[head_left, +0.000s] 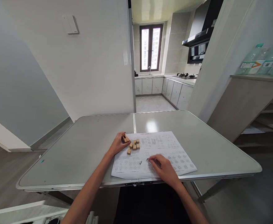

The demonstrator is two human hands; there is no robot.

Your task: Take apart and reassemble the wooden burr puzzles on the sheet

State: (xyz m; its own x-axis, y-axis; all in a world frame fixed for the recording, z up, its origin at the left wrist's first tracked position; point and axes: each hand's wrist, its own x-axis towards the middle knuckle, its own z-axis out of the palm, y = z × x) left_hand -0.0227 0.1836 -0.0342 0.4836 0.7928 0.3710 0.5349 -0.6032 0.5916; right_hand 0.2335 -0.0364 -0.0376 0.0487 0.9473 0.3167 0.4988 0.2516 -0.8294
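My left hand is closed around a hollow wooden piece with a dark opening, at the paper's upper left edge. Several small wooden blocks lie in a loose cluster just right of those fingers. Under them spreads a large white sheet printed with rows of small diagrams. Over the sheet's lower middle, my right hand has thumb and forefinger pinched on a tiny greyish thing, too small to name. A small dark grey bit rests on the paper left of those fingertips.
The sheet lies on a grey folding table with a metal rim and a centre seam. Plastic bottles stand on a cabinet at the right. Beyond the table, a doorway opens onto a kitchen with white cabinets.
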